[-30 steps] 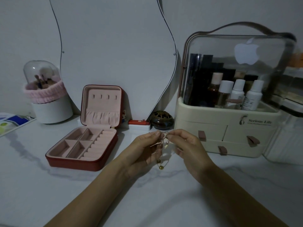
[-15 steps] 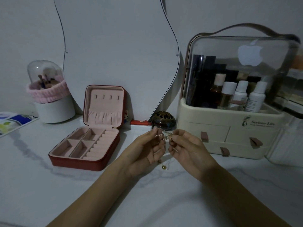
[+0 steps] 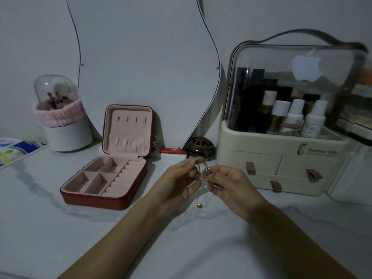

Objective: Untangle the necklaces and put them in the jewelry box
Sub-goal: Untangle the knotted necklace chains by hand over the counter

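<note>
At frame centre, the left hand (image 3: 177,182) and right hand (image 3: 229,186) each keep a narrow fingertip grip on thin gold necklaces (image 3: 202,174), one round bead dangling. The red jewelry box (image 3: 104,190), pink velvet-lined, lies open at centre-left on the marbled counter (image 3: 40,218).

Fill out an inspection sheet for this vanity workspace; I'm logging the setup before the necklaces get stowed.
Surface: white marble-look tabletop, dim light.
Job's things: tangled necklaces held above the table between both hands, a gold bead dangling below; red jewelry box open at the left, pink compartments look empty.
Clutter: brush holder with pink band and clear dome; cream cosmetics organizer with bottles; dark round ornament; small red item; printed packet at the left edge.
Hands: left hand and right hand both pinch the necklaces.
Cables: nothing seen.
Surroundings: curvy mirror against a plain wall.
</note>
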